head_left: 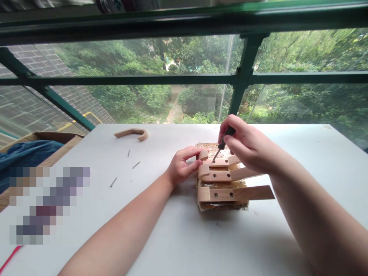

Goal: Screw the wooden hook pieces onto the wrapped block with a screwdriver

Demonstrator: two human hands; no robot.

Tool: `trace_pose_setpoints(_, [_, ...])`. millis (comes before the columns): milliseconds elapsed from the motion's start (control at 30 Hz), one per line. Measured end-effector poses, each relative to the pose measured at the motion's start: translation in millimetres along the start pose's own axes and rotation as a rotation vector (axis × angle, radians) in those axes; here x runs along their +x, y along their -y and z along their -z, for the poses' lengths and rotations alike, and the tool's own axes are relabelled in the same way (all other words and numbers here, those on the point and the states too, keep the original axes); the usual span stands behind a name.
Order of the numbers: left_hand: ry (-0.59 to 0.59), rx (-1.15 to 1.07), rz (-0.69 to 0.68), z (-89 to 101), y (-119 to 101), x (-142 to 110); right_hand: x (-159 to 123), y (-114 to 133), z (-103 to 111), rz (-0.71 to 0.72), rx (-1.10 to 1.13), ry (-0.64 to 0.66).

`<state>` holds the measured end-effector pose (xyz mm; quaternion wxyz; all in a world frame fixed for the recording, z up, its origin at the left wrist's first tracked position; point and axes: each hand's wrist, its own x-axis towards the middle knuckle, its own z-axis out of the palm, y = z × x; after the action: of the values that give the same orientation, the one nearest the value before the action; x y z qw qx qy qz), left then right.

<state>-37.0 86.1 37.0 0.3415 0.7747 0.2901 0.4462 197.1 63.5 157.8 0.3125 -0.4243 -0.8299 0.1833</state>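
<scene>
My right hand [241,140] grips a black-handled screwdriver [222,144], tilted, its tip at a screw in the farthest wooden hook [221,162]. My left hand [185,163] holds that hook's curved end between thumb and fingers. Nearer to me, a middle wooden hook [207,176] and a front wooden hook [253,193] lie across the same block [241,206], which is wrapped in clear plastic or tape. Two dark screw heads show in each of these hooks. My right hand and wrist partly cover the straight ends of the far and middle hooks.
A loose wooden hook [130,133] lies at the white table's [161,230] far left. Several screws [113,182] are scattered left of my left hand. Beyond the left edge stands a cardboard box [76,142] with blue cloth [31,151]. Green-framed glass borders the far side.
</scene>
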Motion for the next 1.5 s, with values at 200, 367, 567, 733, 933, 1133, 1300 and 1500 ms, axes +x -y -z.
trace_pose_setpoints(200, [0.035,0.018,-0.001,1.9,-2.1,1.6,-1.1,0.7,-4.5,0.096,0.167,0.081])
trace_pose_setpoints(367, [0.037,0.033,-0.001,2.7,-2.1,1.6,-0.9,-0.6,1.5,0.031,0.108,0.101])
trace_pose_setpoints(567, [0.035,0.035,0.001,2.2,-1.8,1.2,0.3,-0.4,7.5,-0.033,0.06,0.033])
trace_pose_setpoints(733, [0.029,0.033,0.019,1.9,0.6,-0.3,4.7,-6.4,2.2,-0.075,0.011,-0.051])
trace_pose_setpoints(933, [0.022,0.014,0.024,1.7,3.3,-1.3,5.6,-12.3,-6.0,-0.118,0.033,-0.07])
trace_pose_setpoints(1133, [0.025,0.007,0.02,2.2,3.2,-0.8,1.0,-3.4,-9.4,0.015,0.066,-0.057])
trace_pose_setpoints(1300, [0.018,-0.007,0.03,1.0,4.1,-2.3,-0.6,-3.7,-9.8,0.008,0.136,0.006])
trace_pose_setpoints(1500, [0.017,-0.012,0.012,1.1,4.0,-1.7,-0.2,-4.8,-12.3,-0.015,0.11,0.046])
